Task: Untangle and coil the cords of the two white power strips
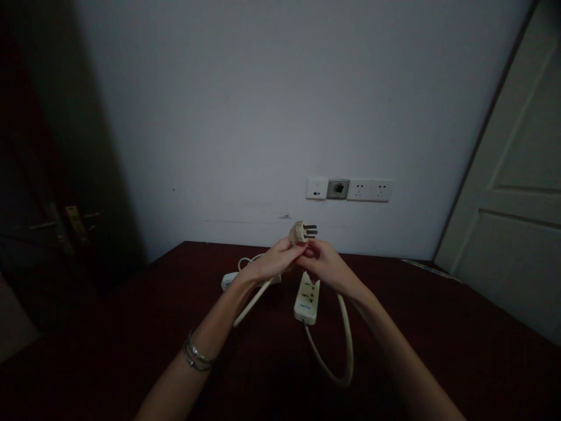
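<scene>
A pale three-pin plug [298, 233] is held up above the table, its metal prongs pointing right. My left hand [277, 258] is closed around the plug's body. My right hand [323, 264] is just below the prongs, fingers pinched together close to the plug and my left fingertips; what lies between them is hidden. Under my right hand a white power strip [305, 303] hangs or stands with its sockets facing me, partly covered at the top. A cream cord [348, 345] loops from its lower end up behind my right wrist.
Behind my left wrist lies a white device with a thin cable [228, 279] on the dark red table [175, 304]. The wall carries a row of sockets and switch plates [368, 190]. A pale door [517, 193] stands at right, a dark door with a handle [75, 222] at left.
</scene>
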